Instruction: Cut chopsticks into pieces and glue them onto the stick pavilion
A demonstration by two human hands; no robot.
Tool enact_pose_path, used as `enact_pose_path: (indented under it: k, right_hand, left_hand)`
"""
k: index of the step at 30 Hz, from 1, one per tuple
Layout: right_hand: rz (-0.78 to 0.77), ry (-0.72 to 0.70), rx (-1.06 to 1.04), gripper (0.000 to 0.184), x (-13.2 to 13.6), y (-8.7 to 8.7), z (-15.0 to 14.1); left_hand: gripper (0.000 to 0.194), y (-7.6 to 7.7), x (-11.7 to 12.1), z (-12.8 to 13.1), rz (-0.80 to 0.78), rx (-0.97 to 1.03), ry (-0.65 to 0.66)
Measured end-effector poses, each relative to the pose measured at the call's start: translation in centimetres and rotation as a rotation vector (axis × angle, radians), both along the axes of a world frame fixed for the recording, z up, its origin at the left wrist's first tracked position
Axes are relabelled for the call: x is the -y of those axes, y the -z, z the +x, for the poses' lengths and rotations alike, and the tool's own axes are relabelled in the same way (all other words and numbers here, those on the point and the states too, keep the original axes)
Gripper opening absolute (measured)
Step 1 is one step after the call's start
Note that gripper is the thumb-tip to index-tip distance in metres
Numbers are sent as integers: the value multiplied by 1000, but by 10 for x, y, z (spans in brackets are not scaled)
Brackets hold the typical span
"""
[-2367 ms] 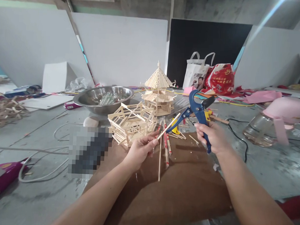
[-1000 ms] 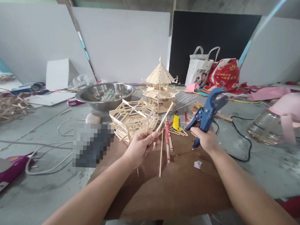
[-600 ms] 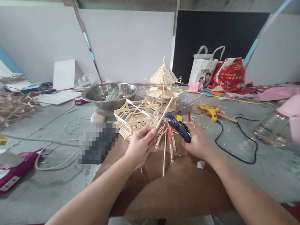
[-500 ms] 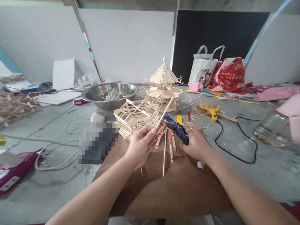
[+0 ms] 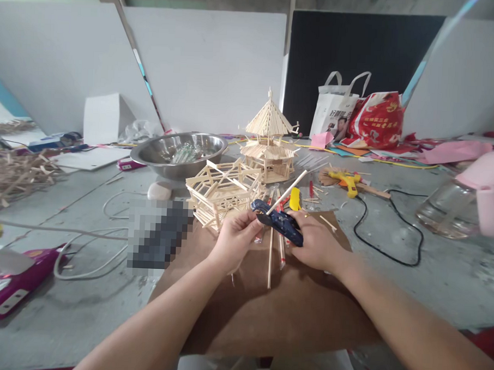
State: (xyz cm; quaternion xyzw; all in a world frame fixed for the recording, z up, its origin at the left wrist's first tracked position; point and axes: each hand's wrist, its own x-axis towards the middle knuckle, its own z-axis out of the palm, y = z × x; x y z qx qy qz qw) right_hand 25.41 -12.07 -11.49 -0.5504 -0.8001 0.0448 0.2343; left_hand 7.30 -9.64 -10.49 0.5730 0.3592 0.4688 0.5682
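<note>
My left hand [image 5: 237, 236] is closed, pinching one end of a pale wooden stick [image 5: 288, 192]. The stick slants up to the right, across the jaws of a dark blue hand cutter [image 5: 278, 222]. My right hand [image 5: 313, 239] is wrapped round the cutter's handles. Beneath the hands, several sticks with red-marked wrappers [image 5: 282, 257] and a bare stick [image 5: 270, 268] lie on a brown board [image 5: 233, 315]. Just beyond my left hand stands an open lattice frame of sticks [image 5: 222, 192]. A stick pavilion with a pointed roof [image 5: 269, 120] rises behind it.
A metal basin [image 5: 150, 159] holds clear glue sticks. To the right lie a yellow glue gun [image 5: 345, 181] with a black cord and a pink-lidded jug [image 5: 446, 213]. Purple power strip [image 5: 17, 284] and a stick pile [image 5: 18, 180] are left. Bags [image 5: 335, 115] stand behind.
The cutter has moved left and slightly down, and its jaws are now at the stick near my left fingers. The stick now leans further to the right.
</note>
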Motion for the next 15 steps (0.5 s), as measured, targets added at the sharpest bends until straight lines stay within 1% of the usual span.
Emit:
enact_pose_path:
  k: [3,7,15]
  right_hand:
    - [-16,18,22,55,1,-2,-1]
    - [-45,-3,17,57,2,-5,-3]
    - [-46,-25,-22,53,2,-3,-2]
  left_hand:
    - [19,-2,1,1,-5,-2,-6]
    - [19,-3,2,1,7,4,-3]
    - [20,-3,2,1,12,-25,-8]
